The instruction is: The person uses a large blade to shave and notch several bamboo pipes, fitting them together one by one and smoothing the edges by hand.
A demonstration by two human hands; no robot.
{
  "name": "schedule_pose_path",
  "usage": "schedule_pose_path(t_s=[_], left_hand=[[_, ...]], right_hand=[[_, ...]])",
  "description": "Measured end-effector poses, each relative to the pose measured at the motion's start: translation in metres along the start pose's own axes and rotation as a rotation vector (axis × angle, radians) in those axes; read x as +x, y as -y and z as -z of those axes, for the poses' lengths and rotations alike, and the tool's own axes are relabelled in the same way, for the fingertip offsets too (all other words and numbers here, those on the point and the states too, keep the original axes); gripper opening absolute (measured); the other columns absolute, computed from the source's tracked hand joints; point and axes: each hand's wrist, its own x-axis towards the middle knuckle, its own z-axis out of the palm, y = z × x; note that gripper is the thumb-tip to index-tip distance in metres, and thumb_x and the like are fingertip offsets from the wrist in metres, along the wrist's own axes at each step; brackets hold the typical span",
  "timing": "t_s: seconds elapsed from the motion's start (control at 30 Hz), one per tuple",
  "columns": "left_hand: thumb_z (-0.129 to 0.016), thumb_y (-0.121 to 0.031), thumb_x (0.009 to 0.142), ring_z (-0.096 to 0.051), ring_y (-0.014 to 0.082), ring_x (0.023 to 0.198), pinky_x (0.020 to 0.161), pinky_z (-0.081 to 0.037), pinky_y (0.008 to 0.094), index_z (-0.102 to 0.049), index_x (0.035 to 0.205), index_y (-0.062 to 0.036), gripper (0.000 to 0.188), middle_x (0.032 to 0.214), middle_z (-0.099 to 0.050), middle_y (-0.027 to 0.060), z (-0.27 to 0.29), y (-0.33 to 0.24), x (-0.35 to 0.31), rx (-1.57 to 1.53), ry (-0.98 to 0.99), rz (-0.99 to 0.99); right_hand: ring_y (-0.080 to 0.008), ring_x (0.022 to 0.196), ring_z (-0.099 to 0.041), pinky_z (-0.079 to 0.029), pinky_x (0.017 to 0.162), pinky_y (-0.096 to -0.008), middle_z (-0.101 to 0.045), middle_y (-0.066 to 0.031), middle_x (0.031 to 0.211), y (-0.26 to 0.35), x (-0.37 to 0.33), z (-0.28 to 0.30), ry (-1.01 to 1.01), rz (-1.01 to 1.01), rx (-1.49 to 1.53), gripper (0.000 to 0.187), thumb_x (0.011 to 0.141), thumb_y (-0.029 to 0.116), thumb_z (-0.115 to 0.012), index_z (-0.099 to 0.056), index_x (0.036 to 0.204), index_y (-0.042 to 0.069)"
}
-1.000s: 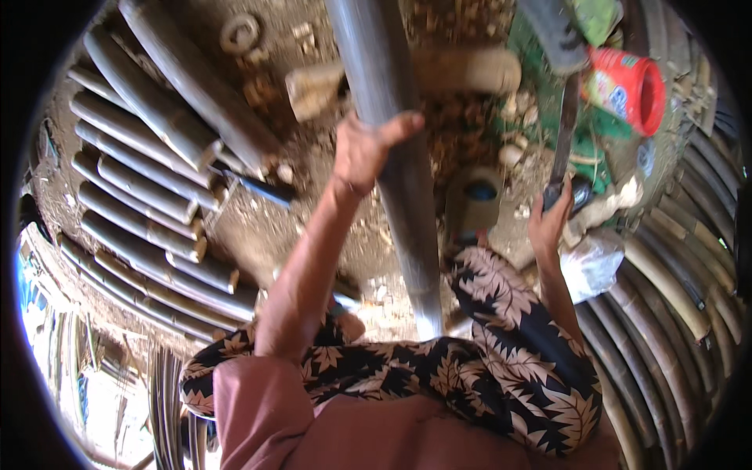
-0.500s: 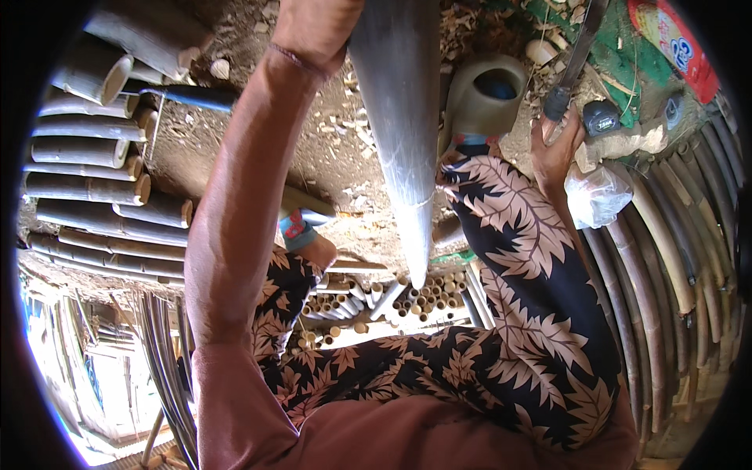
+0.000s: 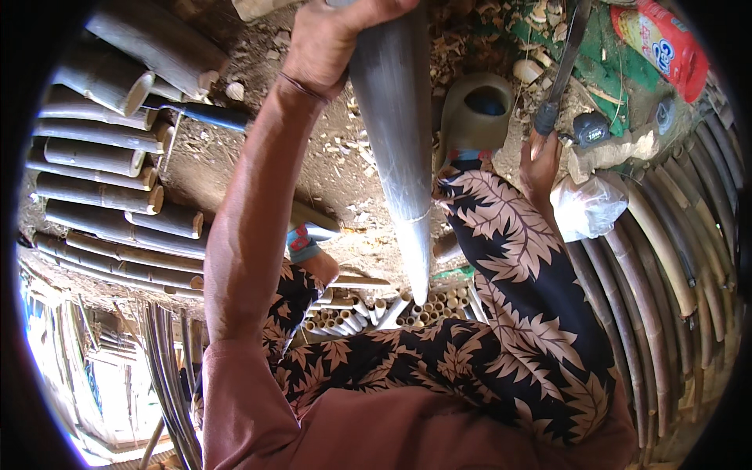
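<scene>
A thick grey bamboo pole (image 3: pixel 395 125) stretches from the top of the view down between my legs, its far end pale and brightly lit. My left hand (image 3: pixel 325 43) grips it at the top, with the thumb lying across the pole; part of the fingers is hidden or cut off by the edge. Low on the right, my right hand (image 3: pixel 540 163) is closed round the dark handle of a machete (image 3: pixel 565 66). The long blade points up and away, apart from the pole. Beside that hand lie a black tape measure (image 3: pixel 591 129) and a clear plastic bag (image 3: pixel 589 207).
Cut bamboo sections (image 3: pixel 102 184) are stacked at the left, near a blue-handled tool (image 3: pixel 211 115). Long bamboo poles (image 3: pixel 642 258) line the right side. Wood chips cover the ground round my olive clog (image 3: pixel 462 133). A red packet (image 3: pixel 666 51) lies at upper right.
My right hand's fingers, spread near the machete handle before, now wrap round it. My left hand shows lower in view, its thumb over the pole. The whole view has shifted slightly.
</scene>
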Motion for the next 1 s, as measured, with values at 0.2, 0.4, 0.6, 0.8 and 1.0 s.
schedule_pose_path(t_s=[0.2, 0.4, 0.6, 0.8, 1.0], left_hand=[[-0.085, -0.041, 0.069, -0.068, 0.0214, 0.089, 0.081, -0.057, 0.0360, -0.064, 0.115, 0.0065, 0.069, 0.101, -0.070, 0.0151, -0.006, 0.000, -0.002, 0.071, -0.005, -0.080], [-0.083, -0.039, 0.077, -0.064, 0.0267, 0.102, 0.091, -0.053, 0.0392, -0.052, 0.129, 0.0072, 0.076, 0.113, -0.064, 0.0192, -0.003, -0.031, -0.022, 0.594, -0.321, -0.219], [-0.076, -0.032, 0.075, -0.051, 0.0358, 0.118, 0.103, -0.041, 0.0475, -0.050, 0.134, -0.0060, 0.069, 0.126, -0.054, 0.0172, 0.061, -0.060, 0.019, 1.826, -0.268, -0.771], [-0.083, -0.044, 0.072, -0.049, 0.0388, 0.123, 0.105, -0.041, 0.0480, -0.051, 0.136, -0.0042, 0.082, 0.132, -0.055, 0.0194, 0.086, -0.069, 0.040, 1.956, 0.021, -0.794], [-0.076, -0.050, 0.081, -0.053, 0.0351, 0.125, 0.108, -0.039, 0.0471, -0.054, 0.135, -0.0002, 0.077, 0.129, -0.061, 0.0192, 0.125, -0.079, 0.077, 2.015, 0.244, -0.756]], right_hand=[[-0.0472, 0.127, -0.042, -0.035, 0.108, -0.0528, -0.043, -0.0330, 0.134, 0.007, -0.027, -0.004, -0.187, -0.025, -0.056, 0.070, 0.089, 0.018, -0.065, -0.033, 0.146, -0.009], [-0.0414, 0.126, -0.046, -0.039, 0.105, -0.0520, -0.046, -0.0277, 0.133, 0.003, -0.069, -0.020, -0.291, -0.057, 0.027, 0.076, 0.082, 0.019, -0.073, -0.037, 0.145, -0.004], [-0.0377, 0.126, -0.047, -0.039, 0.105, -0.0503, -0.048, -0.0224, 0.135, 0.055, -0.077, -0.062, -0.251, -0.119, 0.100, 0.080, 0.077, 0.022, -0.077, -0.039, 0.144, 0.000], [-0.0341, 0.127, -0.048, -0.040, 0.105, -0.0486, -0.049, -0.0170, 0.136, 0.097, -0.233, -0.118, -0.105, -0.317, 0.212, 0.084, 0.071, 0.024, -0.081, -0.041, 0.142, 0.003], [-0.0304, 0.127, -0.050, -0.041, 0.105, -0.0470, -0.051, -0.0117, 0.137, 0.106, -0.390, -0.136, -0.015, -0.661, 0.120, 0.089, 0.066, 0.027, -0.086, -0.043, 0.141, 0.007]])
